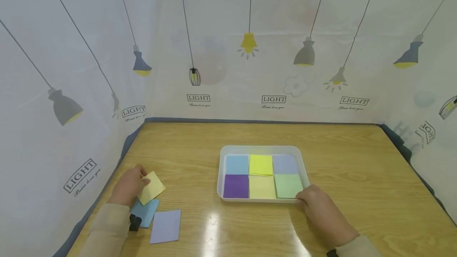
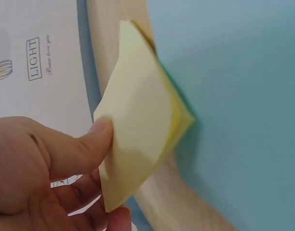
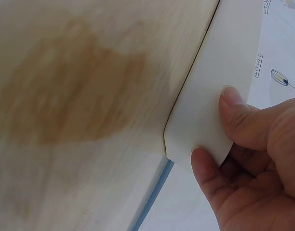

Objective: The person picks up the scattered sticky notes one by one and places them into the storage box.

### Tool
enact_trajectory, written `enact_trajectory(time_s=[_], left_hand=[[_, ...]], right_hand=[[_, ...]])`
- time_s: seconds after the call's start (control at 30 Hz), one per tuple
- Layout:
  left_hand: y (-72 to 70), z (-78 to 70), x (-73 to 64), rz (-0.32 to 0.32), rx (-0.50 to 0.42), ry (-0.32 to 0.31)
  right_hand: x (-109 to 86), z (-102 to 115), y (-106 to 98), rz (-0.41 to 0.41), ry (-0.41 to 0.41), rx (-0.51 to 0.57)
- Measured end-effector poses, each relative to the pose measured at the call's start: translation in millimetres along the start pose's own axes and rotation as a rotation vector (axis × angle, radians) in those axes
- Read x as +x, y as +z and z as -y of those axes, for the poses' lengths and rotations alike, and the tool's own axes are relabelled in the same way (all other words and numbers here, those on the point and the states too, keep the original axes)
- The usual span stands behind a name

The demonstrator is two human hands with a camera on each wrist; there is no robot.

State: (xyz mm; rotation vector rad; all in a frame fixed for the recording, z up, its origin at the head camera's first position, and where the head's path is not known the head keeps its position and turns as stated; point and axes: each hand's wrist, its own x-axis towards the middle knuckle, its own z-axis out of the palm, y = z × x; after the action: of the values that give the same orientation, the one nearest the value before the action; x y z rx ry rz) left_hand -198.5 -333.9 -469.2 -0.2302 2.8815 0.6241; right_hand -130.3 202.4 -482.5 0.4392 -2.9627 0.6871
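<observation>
My left hand (image 1: 129,185) pinches a pale yellow sticky note pad (image 1: 152,188) by its edge, with the thumb on its face. In the left wrist view this pad (image 2: 138,115) stands tilted, and a blue pad fills the right side. Below the hand a blue sticky note pad (image 1: 147,212) lies on the table, partly covered by the yellow one. My right hand (image 1: 323,211) grips the near right corner of a white tray (image 1: 262,149); in the right wrist view the thumb lies against the tray wall (image 3: 205,86). Two rows of coloured sticky note pads fill the tray.
A lilac sticky note pad (image 1: 166,226) lies by the blue one near the table's front left. The tray's pads include a purple pad (image 1: 236,186) and a green pad (image 1: 288,186). A lamp-print curtain (image 1: 228,50) surrounds the wooden table (image 1: 342,158).
</observation>
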Motion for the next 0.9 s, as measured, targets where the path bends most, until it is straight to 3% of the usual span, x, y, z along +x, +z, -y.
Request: enact_trajectory(time_s=[0.33,0.9], left_hand=[[-10.6,-23.5,-2.5,-0.065,0.030,0.102],[-14.0,-83.4,-0.2,-0.067,0.032,0.212]], right_hand=[[0.3,-2,3,-0.021,-0.019,-0.021],[0.3,-2,2,-0.006,-0.020,-0.001]])
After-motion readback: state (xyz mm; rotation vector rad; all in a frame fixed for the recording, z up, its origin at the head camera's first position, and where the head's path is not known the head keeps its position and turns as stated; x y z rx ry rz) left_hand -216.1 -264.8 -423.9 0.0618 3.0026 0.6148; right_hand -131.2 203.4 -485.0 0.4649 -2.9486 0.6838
